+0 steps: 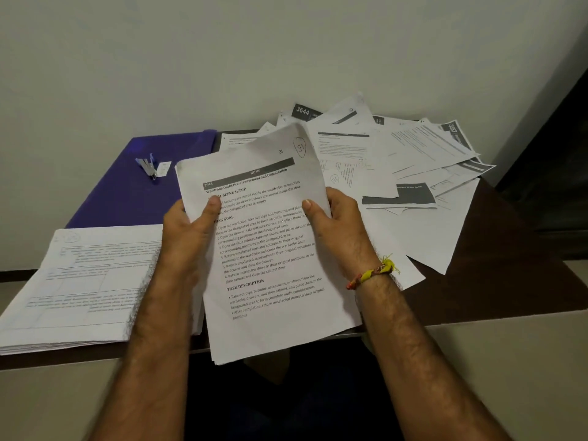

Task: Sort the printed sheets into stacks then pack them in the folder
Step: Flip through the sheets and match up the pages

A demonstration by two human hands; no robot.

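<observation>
I hold a bundle of printed sheets (270, 249) up in front of me, tilted, its top page headed "Wardrobe Outfit Pre-arrangement and Organization". My left hand (187, 227) grips its left edge with the thumb on the page. My right hand (337, 224) grips the right edge the same way. A neat stack of printed sheets (79, 288) lies at the left near the table's front edge. A loose, fanned pile of sheets (413, 160) covers the back right. The purple folder (127, 192) lies flat at the back left, partly under the stack.
A small metal clip fastener (149, 167) and a white tag sit on the folder. The dark brown table (509, 281) is small, with its front edge near my lap. A plain wall stands close behind it. A dark panel (556, 154) rises at the right.
</observation>
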